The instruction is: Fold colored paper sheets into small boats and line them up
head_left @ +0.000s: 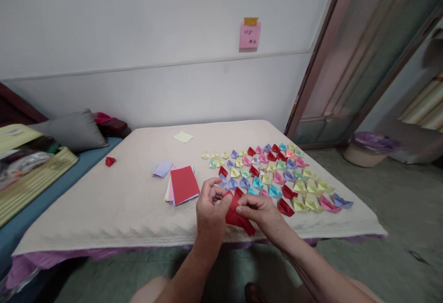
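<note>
While both hands meet over the near edge of the table (104, 210), the red paper (238, 220) is held between them, just above the cloth. Its long axis runs diagonally, upper end toward the left hand (209, 208), lower end pointing down and right past the table edge. Left fingers are pinched closed on the upper end; the right hand (261, 210) grips the middle, fingers closed over the top fold. Just beyond the hands lie rows of folded paper shapes (277, 174), reaching the table's right edge. A paper stack (183, 184), red sheet on top, sits near the left hand. Bare cloth extends left of the stack to the far-left edge.
</note>
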### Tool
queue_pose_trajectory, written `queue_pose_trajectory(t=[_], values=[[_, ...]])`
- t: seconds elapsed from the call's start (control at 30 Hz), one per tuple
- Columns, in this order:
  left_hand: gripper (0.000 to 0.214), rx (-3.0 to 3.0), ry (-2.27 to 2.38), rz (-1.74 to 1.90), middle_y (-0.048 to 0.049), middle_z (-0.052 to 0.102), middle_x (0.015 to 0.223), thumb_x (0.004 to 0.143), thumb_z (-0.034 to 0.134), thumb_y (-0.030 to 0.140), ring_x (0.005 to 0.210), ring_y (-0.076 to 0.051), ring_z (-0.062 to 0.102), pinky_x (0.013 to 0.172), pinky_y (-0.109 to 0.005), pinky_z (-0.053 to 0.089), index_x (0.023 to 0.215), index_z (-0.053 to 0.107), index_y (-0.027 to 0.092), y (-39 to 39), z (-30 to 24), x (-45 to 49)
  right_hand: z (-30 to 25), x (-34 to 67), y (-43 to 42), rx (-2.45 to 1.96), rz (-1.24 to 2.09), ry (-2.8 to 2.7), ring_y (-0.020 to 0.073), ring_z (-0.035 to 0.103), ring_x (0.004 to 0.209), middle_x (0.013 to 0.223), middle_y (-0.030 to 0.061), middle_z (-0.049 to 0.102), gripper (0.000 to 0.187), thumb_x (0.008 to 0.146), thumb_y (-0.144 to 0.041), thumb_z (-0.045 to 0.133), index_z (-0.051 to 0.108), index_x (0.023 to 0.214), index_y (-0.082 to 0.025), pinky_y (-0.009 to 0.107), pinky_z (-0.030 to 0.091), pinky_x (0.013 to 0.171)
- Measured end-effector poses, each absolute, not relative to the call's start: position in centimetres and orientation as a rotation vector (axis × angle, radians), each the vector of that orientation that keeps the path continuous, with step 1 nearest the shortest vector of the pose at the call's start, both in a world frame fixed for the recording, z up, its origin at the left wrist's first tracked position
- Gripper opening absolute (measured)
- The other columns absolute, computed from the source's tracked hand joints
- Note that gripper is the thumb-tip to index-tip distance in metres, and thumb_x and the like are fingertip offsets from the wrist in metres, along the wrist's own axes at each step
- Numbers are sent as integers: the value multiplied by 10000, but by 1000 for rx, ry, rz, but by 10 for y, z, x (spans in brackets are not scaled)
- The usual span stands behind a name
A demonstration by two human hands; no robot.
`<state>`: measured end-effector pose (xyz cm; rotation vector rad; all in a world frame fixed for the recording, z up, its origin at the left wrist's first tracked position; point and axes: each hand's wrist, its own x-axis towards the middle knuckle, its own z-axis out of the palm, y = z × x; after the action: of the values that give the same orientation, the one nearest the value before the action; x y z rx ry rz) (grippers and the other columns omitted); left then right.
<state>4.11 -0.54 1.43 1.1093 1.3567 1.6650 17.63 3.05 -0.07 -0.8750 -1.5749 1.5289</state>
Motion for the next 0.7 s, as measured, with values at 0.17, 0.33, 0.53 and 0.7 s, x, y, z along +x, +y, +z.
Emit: queue_pose_trajectory(t=[0.17,0.33,0.53,0.7], values=[[278,1059,1331,1686,60,532,615,765,594,291,557,-91,491,576,-199,383,1019,536,192,-5,15,38,-5,177,31,-818,1694,-1452,100,453,522,564,-30,549,248,681,-378,717,630,639,-149,221,342,522],[198,959,1186,1626,-11,602,744,802,556,343,693,-125,563,688,-243,445,890,596,169,-5,17,32,1,178,29,-750,1924,-1164,109,474,506,571,-13,574,277,595,-371,776,602,600,-155,223,353,504],[116,1001,1068,1617,8,596,738,686,657,186,692,-110,556,678,-221,435,771,580,170,-9,18,37,2,178,28,-695,2021,-1039,106,489,495,577,-1,600,282,578,-350,798,597,600,-153,216,356,507],[73,1212,1143,1665,-23,615,843,718,591,133,794,-146,585,737,-253,458,768,567,180,-14,21,42,-10,176,28,-635,2102,-979,119,516,531,588,6,601,290,579,-344,807,602,620,-143,225,371,540]])
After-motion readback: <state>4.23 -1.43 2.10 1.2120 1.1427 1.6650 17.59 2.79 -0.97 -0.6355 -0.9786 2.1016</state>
